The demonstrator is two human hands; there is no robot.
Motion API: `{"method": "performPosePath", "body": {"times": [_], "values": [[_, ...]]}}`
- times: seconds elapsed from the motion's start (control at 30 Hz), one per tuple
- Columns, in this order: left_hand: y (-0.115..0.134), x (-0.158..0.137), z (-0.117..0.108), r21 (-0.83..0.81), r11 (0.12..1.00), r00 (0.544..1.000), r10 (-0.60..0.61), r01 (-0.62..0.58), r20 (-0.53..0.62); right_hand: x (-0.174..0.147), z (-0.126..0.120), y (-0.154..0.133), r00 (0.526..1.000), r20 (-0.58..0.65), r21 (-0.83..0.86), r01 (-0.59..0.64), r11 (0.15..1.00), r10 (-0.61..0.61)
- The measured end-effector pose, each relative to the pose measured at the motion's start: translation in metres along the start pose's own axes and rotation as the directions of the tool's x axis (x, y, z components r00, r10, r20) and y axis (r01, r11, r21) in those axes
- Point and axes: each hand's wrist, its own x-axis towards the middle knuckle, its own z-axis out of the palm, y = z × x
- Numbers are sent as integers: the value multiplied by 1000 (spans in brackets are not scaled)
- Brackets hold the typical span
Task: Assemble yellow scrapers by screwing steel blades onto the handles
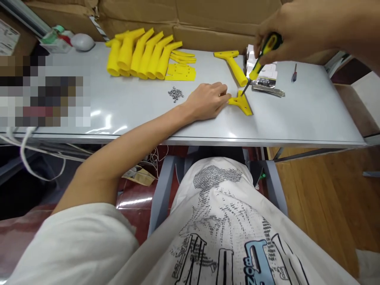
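My right hand [285, 37] is wrapped round a yellow-and-black screwdriver [257, 69], held at a slant above the table. Its tip meets a yellow T-shaped scraper handle [242, 105] lying on the tabletop. From the left, my left hand [209, 101] rests on the table with curled fingers pinching one end of this scraper handle. That end is partly hidden by the fingers. Just behind lies a second yellow scraper handle [234, 67]. A small pile of screws [175, 94] sits to the left of my left hand.
Several yellow handles [142, 55] stand in a row at the back, beside flat yellow plates [181, 72]. Silver strips [268, 91] and white packs [268, 73] lie at right, near a small screwdriver [294, 74]. Cardboard [208, 18] backs the table [311, 118].
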Motion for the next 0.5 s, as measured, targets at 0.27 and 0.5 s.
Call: {"method": "performPosePath", "body": {"times": [0.27, 0.5], "values": [[3, 1, -10, 41, 998, 999, 37, -38, 22, -5, -4, -24, 998, 51, -306, -8, 952, 25], [-3, -4, -11, 1, 1000, 1000, 24, -24, 14, 15, -4, -16, 1000, 4, -136, 20, 991, -20]]}}
